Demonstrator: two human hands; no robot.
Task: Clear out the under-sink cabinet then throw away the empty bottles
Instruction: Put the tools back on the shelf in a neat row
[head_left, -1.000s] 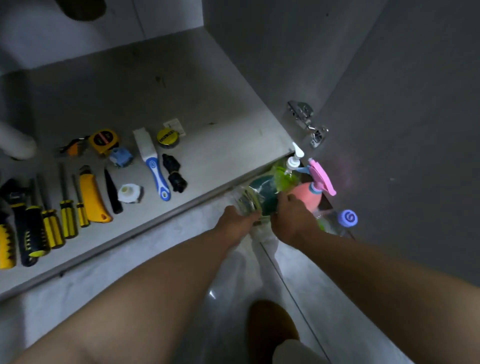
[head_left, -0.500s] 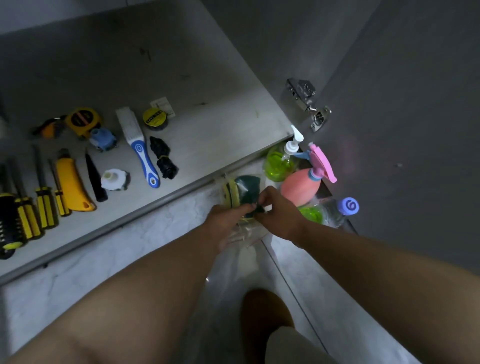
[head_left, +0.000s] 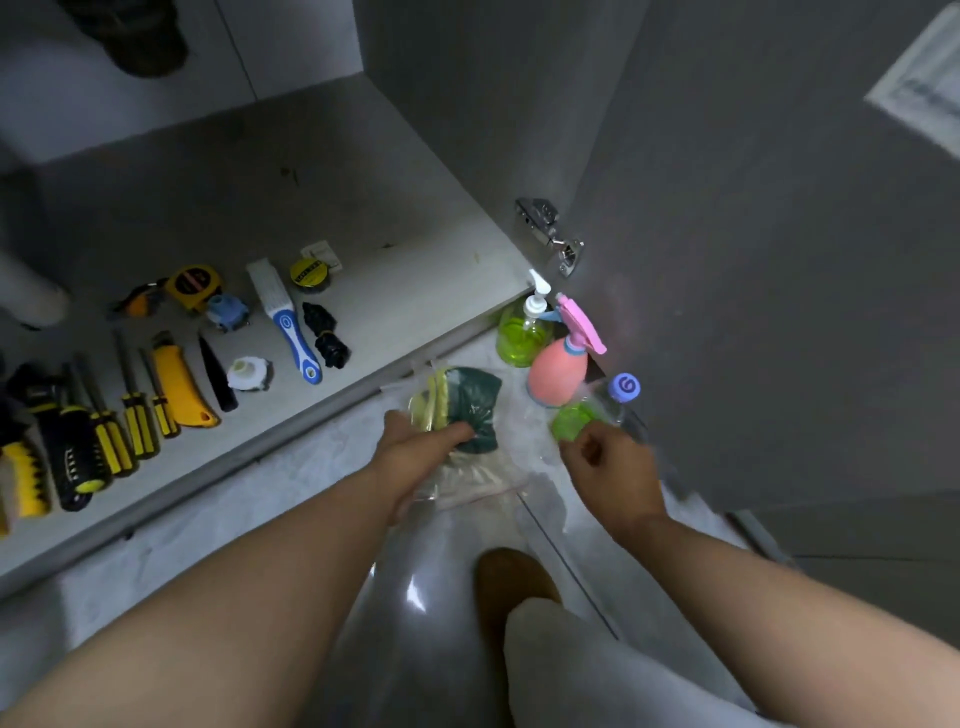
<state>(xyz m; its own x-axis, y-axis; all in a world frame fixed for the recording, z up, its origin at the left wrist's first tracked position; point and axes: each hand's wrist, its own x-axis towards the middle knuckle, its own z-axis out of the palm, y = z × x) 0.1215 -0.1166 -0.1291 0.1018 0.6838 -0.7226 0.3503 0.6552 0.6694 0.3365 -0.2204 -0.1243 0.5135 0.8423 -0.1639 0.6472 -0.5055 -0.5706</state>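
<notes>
A clear plastic bag of green and yellow sponges (head_left: 457, 400) lies on the floor just in front of the cabinet edge, and my left hand (head_left: 415, 457) grips it at its near side. To its right stand a green soap pump bottle (head_left: 519, 338) and a pink spray bottle (head_left: 558, 371). A clear bottle with a blue cap and green band (head_left: 602, 405) lies beside them. My right hand (head_left: 610, 473) hovers at that bottle's green band, fingers loosely curled and blurred, holding nothing.
The cabinet floor (head_left: 395, 208) holds a row of tools: screwdrivers (head_left: 130, 410), a yellow utility knife (head_left: 179, 384), a tape measure (head_left: 195, 283) and a blue-handled brush (head_left: 288, 322). The open cabinet door (head_left: 753, 260) with its hinge (head_left: 553, 234) stands at the right. My knee (head_left: 514, 582) is below.
My right hand has let go of the sponge bag and moved right to the blue-capped bottle. My left hand still holds the bag, now resting on the floor.
</notes>
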